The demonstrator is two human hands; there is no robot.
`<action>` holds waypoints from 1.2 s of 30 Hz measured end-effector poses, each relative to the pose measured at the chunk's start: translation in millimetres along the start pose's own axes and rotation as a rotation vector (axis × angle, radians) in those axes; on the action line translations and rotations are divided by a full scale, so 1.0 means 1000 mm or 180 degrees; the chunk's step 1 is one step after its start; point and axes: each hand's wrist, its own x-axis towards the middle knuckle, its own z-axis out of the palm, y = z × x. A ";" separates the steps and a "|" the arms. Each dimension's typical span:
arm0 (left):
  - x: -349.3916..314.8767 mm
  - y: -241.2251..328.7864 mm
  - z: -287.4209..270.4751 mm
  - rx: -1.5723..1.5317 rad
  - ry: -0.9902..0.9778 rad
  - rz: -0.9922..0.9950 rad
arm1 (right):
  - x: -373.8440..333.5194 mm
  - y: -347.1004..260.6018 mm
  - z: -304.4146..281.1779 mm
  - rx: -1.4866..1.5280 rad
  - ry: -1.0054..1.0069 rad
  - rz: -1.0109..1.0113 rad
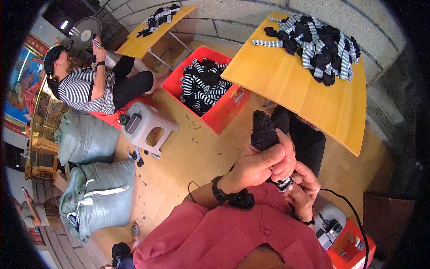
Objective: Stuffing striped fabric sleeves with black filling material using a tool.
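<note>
In front of my chest I hold a fuzzy black knit piece with a black-and-white striped end, sock-like in shape. My left hand is closed around its middle, and the black part sticks up above the thumb. Lower and to the right, my right hand pinches the striped end. The two hands nearly meet, so the stretch of fabric between them is mostly hidden. A dark band circles my left wrist.
Striped and black knit pieces lie heaped on the yellow table. A red crate holds more; another yellow table stands behind. A seated co-worker is near a grey stool and stuffed sacks. A black cable curves at right.
</note>
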 end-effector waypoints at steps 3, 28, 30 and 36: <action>-0.003 -0.003 0.002 -0.0096 0.0133 -0.0223 | 0.006 -0.002 0.000 0.0698 -0.0284 0.0632; 0.027 0.020 -0.027 -0.0015 0.0212 0.0539 | 0.014 -0.003 0.004 0.1065 -0.0251 0.0990; 0.026 0.020 -0.024 0.0109 0.0277 0.0639 | 0.011 0.006 -0.001 0.0698 -0.0182 0.0842; 0.029 0.023 -0.010 0.0621 0.1263 0.0842 | 0.003 0.022 -0.002 -0.0687 0.0291 -0.0084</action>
